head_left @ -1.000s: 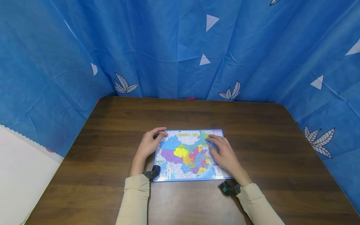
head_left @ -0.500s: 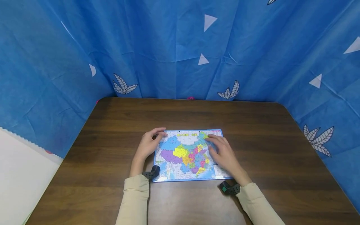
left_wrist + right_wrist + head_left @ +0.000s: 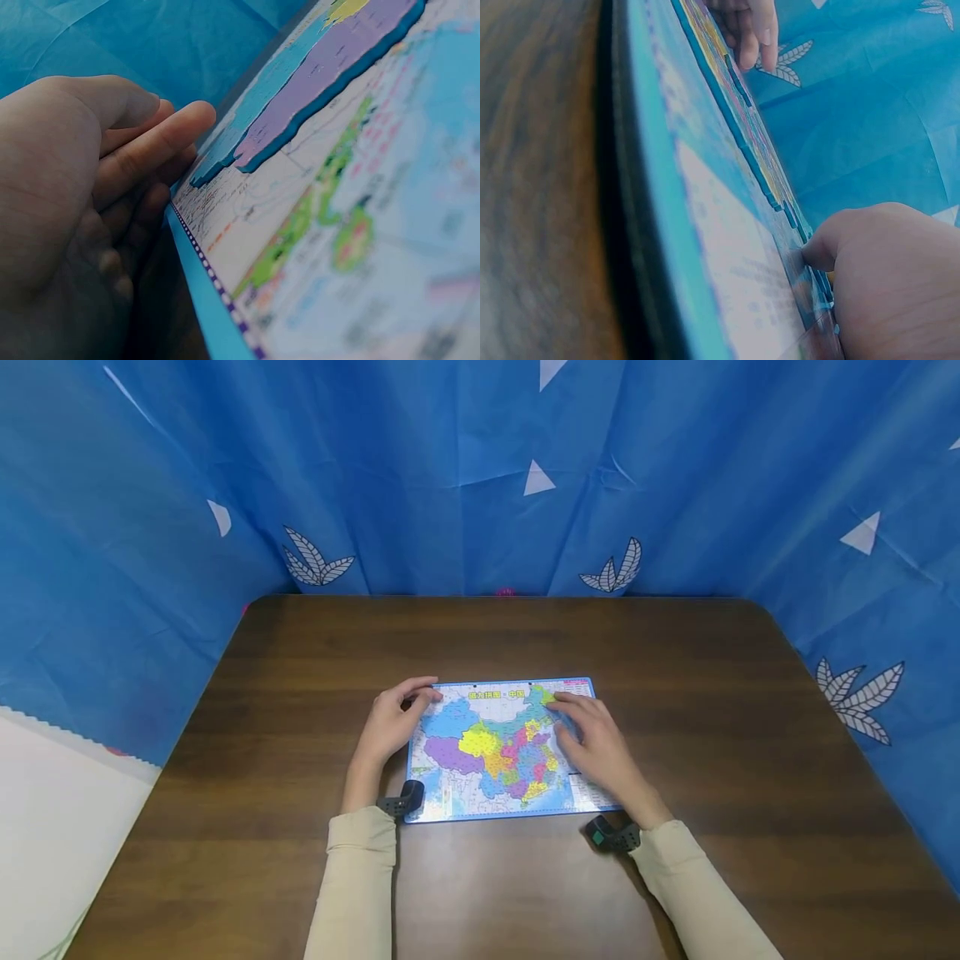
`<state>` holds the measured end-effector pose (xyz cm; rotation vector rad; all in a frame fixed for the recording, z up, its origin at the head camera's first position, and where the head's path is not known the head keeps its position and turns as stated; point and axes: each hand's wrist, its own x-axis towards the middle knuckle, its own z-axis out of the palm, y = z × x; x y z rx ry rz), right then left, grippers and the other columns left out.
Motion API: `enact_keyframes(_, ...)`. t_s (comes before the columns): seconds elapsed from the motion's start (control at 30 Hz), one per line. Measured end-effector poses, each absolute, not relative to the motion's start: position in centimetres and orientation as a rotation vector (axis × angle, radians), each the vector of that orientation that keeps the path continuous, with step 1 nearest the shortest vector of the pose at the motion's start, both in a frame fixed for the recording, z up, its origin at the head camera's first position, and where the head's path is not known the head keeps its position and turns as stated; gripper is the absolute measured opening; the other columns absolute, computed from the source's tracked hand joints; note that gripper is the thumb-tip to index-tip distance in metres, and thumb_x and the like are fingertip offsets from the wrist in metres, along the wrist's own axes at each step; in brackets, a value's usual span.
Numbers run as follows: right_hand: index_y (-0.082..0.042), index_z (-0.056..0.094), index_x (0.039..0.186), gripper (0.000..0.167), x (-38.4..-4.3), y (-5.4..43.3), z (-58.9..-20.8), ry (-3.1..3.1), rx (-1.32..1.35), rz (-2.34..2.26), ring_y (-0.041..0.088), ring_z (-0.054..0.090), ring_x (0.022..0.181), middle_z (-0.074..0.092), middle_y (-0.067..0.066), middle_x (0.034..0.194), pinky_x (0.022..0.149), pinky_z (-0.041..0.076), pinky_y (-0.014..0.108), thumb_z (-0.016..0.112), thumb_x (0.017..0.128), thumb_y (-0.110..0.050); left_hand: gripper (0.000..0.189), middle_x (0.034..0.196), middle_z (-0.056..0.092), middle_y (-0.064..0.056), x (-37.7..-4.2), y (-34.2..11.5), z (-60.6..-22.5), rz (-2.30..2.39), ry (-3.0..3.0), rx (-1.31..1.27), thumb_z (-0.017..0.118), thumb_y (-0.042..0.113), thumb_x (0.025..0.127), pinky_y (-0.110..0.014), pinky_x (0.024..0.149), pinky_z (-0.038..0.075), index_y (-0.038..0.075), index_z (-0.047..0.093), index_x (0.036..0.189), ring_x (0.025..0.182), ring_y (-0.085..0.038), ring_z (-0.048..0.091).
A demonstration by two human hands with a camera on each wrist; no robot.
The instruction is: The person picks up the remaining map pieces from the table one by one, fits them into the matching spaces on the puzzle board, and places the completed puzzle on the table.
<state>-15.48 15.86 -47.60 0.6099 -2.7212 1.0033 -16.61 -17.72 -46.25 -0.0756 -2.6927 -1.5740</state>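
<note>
A map puzzle board (image 3: 450,802) with a blue border lies flat on the table. Its raised map pieces, such as the purple piece (image 3: 322,94), stand in one coloured cluster and carry small printed text. My left hand (image 3: 388,724) is at the board's upper left corner, fingers loosely bent and thumb near the surface. In the left wrist view, the same hand (image 3: 97,157) has its fingertips right by the border. My right hand (image 3: 596,743) rests over the board's right side, its relaxed fingertips at the green piece (image 3: 542,697) in the top right. Neither hand grips anything.
The brown wooden table (image 3: 247,735) extends around the board on all sides. A blue curtain (image 3: 420,477) with white triangles and leaf prints hangs behind and beside it. White cloth (image 3: 60,827) hangs at the left. Wrist cameras such as the left one (image 3: 410,797) overhang the board's edge.
The head view has tilted down slightly, so the table and board appear higher in the picture. Both hands keep their places on the board.
</note>
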Motion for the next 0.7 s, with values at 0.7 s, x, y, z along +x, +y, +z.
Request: enact_keyframes(0.7,-0.011,0.069,0.132,0.035,-15.24,15.80,-47.43,-2.736,0.598,0.997,0.032,0.048,0.137,0.059,0.009,0.148,0.109,0.043,0.058,0.067,0.098,-0.018,0.033,0.122,0.074,-0.004,-16.58,-17.65,-46.43,-1.580,-2.682,-0.073,0.058,0.029,0.105,-0.055,0.113,0.041,0.018,0.067,0.136,0.129,-0.029,0.058)
